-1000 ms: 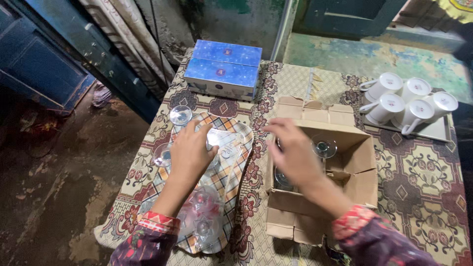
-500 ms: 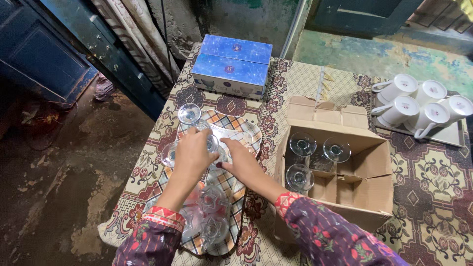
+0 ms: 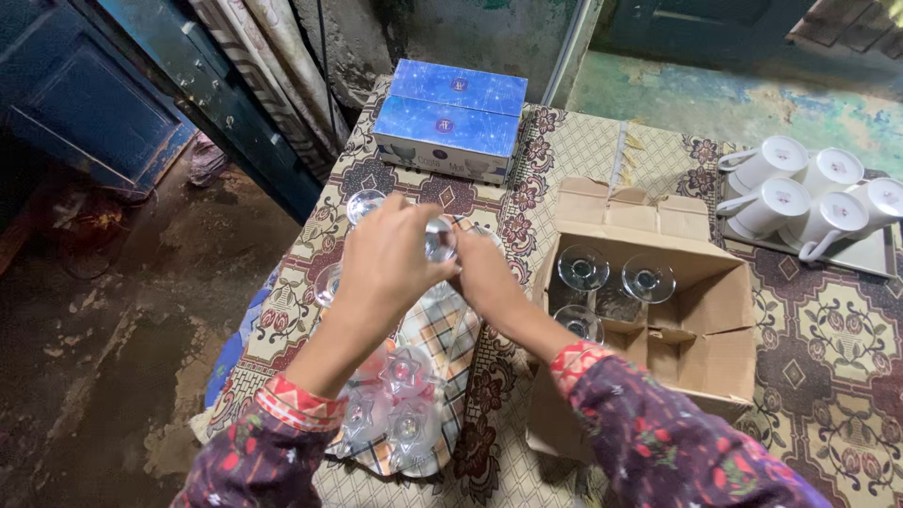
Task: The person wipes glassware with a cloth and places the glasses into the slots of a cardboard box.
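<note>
My left hand and right hand meet over the far end of the checked tray, fingers of both closed around one clear stemmed glass, which I hold lifted above the tray rather than resting on it; two hands steady a fragile piece. Other glasses stay on the tray: one at the far edge, star-based ones near my sleeves. Just right, the divided cardboard box stands open, three glasses inverted in separate cells so they cannot knock. White cups sit well apart, blue boxes beyond.
</note>
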